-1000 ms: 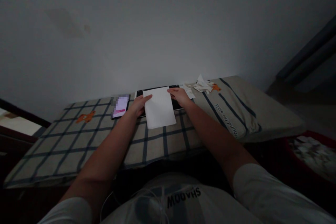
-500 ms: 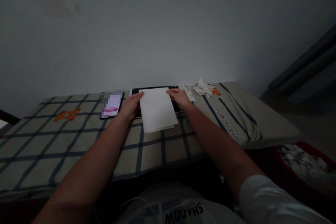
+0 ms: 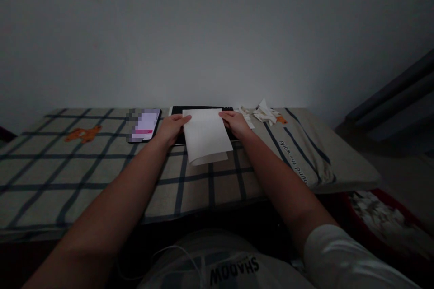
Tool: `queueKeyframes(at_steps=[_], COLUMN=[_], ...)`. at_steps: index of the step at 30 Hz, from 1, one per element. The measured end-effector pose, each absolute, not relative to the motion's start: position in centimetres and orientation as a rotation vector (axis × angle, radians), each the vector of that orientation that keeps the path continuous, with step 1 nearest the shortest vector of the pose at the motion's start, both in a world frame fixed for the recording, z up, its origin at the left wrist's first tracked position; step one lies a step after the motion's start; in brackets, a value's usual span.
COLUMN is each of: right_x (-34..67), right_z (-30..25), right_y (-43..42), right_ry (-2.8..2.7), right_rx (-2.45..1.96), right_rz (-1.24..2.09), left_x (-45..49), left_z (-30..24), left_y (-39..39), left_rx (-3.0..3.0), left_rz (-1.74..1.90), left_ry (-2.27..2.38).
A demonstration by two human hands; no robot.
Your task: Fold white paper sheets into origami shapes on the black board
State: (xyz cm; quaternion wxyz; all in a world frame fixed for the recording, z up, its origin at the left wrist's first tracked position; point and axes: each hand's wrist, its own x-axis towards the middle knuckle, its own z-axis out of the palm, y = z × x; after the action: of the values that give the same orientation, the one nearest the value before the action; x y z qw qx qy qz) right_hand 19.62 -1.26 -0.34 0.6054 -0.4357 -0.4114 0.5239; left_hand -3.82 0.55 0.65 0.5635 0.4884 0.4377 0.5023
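A folded sheet of white paper (image 3: 207, 135) is held up in front of me, its lower edges slightly apart. My left hand (image 3: 172, 128) pinches its upper left edge, thumb on top. At the upper right corner my right hand (image 3: 236, 124) grips the same paper between thumb and fingers. Behind and beneath the paper lies a flat black board or pad (image 3: 176, 111) with small white marks along its far edge, mostly covered by the paper and hands.
A phone (image 3: 146, 125) with a lit screen lies to the left. Crumpled paper scraps (image 3: 266, 112) sit at the right. The checked cloth (image 3: 111, 162) covers the table against the wall. A red container (image 3: 368, 230) of white scraps stands low at the right.
The paper's lower edges have come further apart, with the bottom now curling open. Both hands keep their hold; the camera view has shifted slightly.
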Motion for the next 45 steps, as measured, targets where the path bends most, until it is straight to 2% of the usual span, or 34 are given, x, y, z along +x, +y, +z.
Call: queueKeyframes(at_steps=[30,45], right_x=[19.7,19.4], right_z=[-0.3,0.3], right_y=[-1.2,-1.8], right_ry=[-0.945,-1.006], right_rx=[-1.092,-1.187], right_rz=[1.153,1.074], left_x=[-3.7,-3.8], left_z=[0.9,0.9], left_y=[0.6,0.8], left_rx=[1.04,1.051], left_rz=[1.358,1.367], left_ry=[0.982,1.107])
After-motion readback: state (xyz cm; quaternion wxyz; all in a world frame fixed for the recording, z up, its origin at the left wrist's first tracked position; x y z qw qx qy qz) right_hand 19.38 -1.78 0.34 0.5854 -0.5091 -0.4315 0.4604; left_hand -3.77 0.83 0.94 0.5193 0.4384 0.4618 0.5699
